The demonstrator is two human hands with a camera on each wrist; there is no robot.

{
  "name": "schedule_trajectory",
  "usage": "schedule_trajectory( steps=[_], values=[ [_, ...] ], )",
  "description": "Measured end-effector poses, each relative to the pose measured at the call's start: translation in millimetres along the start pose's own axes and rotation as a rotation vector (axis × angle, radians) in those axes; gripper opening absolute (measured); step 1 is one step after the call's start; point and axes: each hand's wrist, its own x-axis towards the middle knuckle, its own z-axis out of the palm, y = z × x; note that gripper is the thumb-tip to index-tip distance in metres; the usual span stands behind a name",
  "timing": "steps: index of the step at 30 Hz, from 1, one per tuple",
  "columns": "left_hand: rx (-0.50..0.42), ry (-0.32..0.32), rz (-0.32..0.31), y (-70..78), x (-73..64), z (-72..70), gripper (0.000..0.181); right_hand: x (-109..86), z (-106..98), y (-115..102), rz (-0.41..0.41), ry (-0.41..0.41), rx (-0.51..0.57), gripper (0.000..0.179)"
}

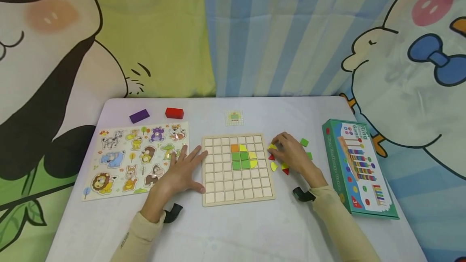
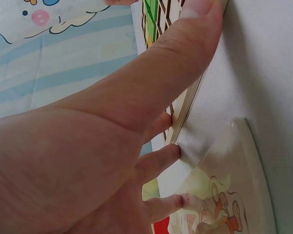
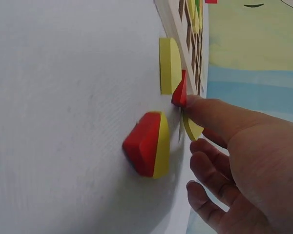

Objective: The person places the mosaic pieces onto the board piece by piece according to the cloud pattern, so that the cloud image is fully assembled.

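My left hand (image 1: 181,175) lies with fingers spread, thumb and fingertips at the left edge of the wooden grid board (image 1: 214,202). In the left wrist view its thumb (image 2: 171,58) reaches along that edge. Orange, yellow and green pieces fill several cells, among them a green square (image 1: 236,165). Right of the board, my right hand (image 1: 293,153) pinches a yellow quarter-round piece (image 3: 193,127) between thumb and a mostly hidden index finger. A red triangle (image 3: 180,90) lies at the thumb tip, with another yellow piece (image 3: 171,66) beside it. A red piece (image 3: 142,144) overlaps a yellow one nearer the wrist camera.
An animal puzzle board (image 1: 120,181) lies at left, partly under my left hand. Behind stand a purple block (image 1: 139,116), a red block (image 1: 174,113) and a small pattern card (image 1: 234,118). Green squares (image 1: 304,142) lie beyond my right hand; a green box (image 1: 360,169) is at right.
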Motion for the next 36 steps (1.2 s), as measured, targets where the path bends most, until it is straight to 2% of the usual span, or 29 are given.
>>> schedule_trajectory(
  steps=[5, 11, 18, 23, 30, 36],
  values=[
    [-0.005, 0.006, 0.002, -0.4, -1.3, 1.3, 0.116, -0.5, 2, -4, -0.008, -0.014, 0.040, 0.028],
    [-0.002, 0.013, 0.007, -0.5, -1.9, 1.7, 0.116, -1.0, 1, -6, -0.053, -0.027, 0.062, 0.027],
    [0.001, 0.018, 0.005, -1.5, -1.7, 2.1, 0.116, -0.5, -1, -9, -0.076, -0.002, 0.128, 0.028],
    [-0.005, 0.022, 0.005, -1.2, -2.8, 1.4, 0.116, 2.7, 2, -18, -0.099, 0.007, 0.204, 0.036],
    [-0.011, 0.018, 0.007, -1.0, -2.7, 1.2, 0.116, 11.9, 9, -34, -0.140, 0.006, 0.227, 0.039],
    [-0.002, 0.017, 0.006, -1.0, -1.5, 0.8, 0.116, 19.4, 15, -50, -0.114, -0.023, 0.280, 0.040]
  ],
)
